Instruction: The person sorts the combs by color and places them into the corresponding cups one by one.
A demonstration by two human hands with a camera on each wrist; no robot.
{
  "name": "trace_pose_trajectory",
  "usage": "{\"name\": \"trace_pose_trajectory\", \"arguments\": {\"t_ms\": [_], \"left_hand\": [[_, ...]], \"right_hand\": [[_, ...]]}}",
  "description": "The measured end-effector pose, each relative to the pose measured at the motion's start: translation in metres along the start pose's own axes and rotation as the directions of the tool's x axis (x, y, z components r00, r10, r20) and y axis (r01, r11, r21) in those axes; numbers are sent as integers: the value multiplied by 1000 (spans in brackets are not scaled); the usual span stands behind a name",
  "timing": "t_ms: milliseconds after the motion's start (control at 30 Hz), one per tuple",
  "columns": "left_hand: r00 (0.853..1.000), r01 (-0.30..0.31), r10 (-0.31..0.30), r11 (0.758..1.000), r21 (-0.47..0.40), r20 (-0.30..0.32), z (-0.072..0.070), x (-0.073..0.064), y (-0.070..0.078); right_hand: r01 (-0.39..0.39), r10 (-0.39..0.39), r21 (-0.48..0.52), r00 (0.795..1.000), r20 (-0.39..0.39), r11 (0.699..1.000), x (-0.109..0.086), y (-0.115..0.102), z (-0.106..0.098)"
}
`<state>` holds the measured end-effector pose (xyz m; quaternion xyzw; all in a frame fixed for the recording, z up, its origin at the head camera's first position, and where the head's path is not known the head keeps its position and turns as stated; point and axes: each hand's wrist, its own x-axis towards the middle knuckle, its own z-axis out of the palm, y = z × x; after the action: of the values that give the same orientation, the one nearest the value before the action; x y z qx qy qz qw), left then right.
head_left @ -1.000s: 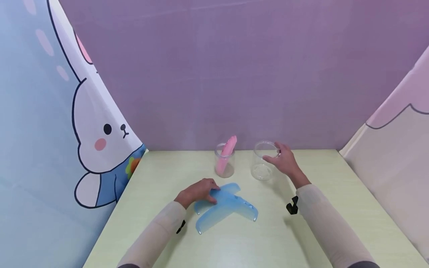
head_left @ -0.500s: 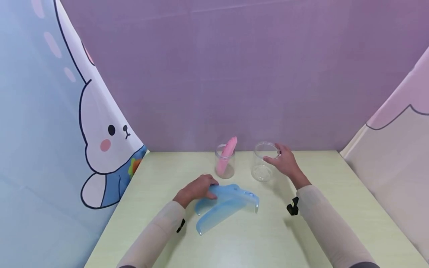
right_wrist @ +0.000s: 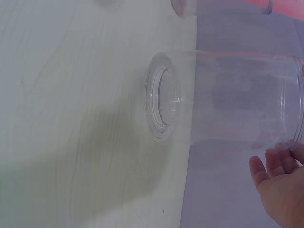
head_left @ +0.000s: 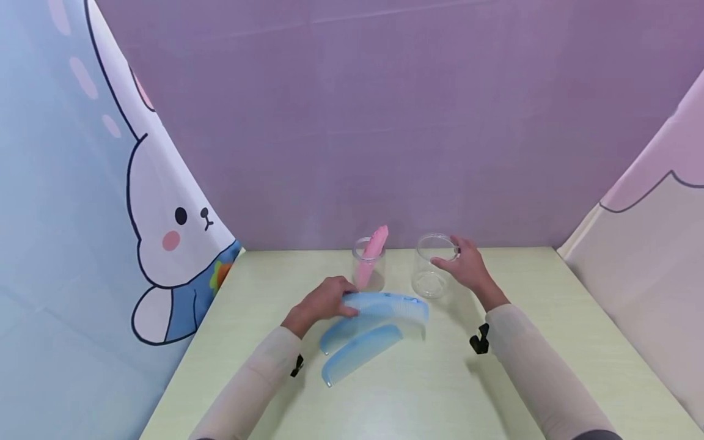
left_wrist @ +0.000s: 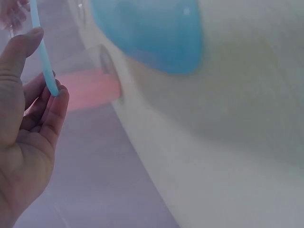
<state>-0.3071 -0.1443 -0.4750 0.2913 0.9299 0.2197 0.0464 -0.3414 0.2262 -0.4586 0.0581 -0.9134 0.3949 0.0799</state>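
My left hand [head_left: 321, 302] pinches one end of a light blue comb [head_left: 393, 305] between thumb and fingers, holding it raised with its teeth downward. The left wrist view shows this comb [left_wrist: 45, 59] edge-on in the fingers. Two more blue combs lie on the table: one [head_left: 337, 335] partly hidden under the held comb, the other [head_left: 363, 354] nearer the front. My right hand [head_left: 467, 267] grips the rim of a clear jar [head_left: 429, 278] standing upright, with nothing visible inside. In the right wrist view the fingertips touch this jar [right_wrist: 232, 99] near its mouth.
Left of the gripped jar stands a second, narrower clear jar [head_left: 376, 282] with a long pink object [head_left: 375, 244] leaning in it. A purple cloth backdrop [head_left: 352, 122] rises at the table's [head_left: 495, 391] back edge. Printed cloths hang at both sides.
My left hand has lifted one blue comb off the pile and swung it up and away, toward the jars. The other two combs stayed put. The right hand still holds the jar.
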Motion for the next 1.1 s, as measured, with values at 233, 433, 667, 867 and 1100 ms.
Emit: {"name": "trace_pose_trajectory", "arguments": {"t_ms": [233, 433, 667, 867, 1100], "left_hand": [[997, -15, 14, 1000, -12, -80, -11, 8, 3], [989, -21, 19, 1000, -12, -148, -19, 16, 13], [971, -36, 28, 999, -30, -237, -30, 23, 27], [957, -28, 22, 999, -16, -291, -37, 29, 36], [949, -10, 16, 1000, 22, -315, -44, 32, 51]], "right_hand": [[0, 0, -2, 1000, -3, 1000, 0, 2, -1], [5, -5, 11, 1000, -13, 1000, 0, 2, 0], [17, -17, -16, 1000, -25, 1000, 1, 1, 2], [18, -19, -8, 999, -34, 1000, 2, 2, 3], [-12, 12, 19, 1000, -9, 1000, 2, 2, 4]]}}
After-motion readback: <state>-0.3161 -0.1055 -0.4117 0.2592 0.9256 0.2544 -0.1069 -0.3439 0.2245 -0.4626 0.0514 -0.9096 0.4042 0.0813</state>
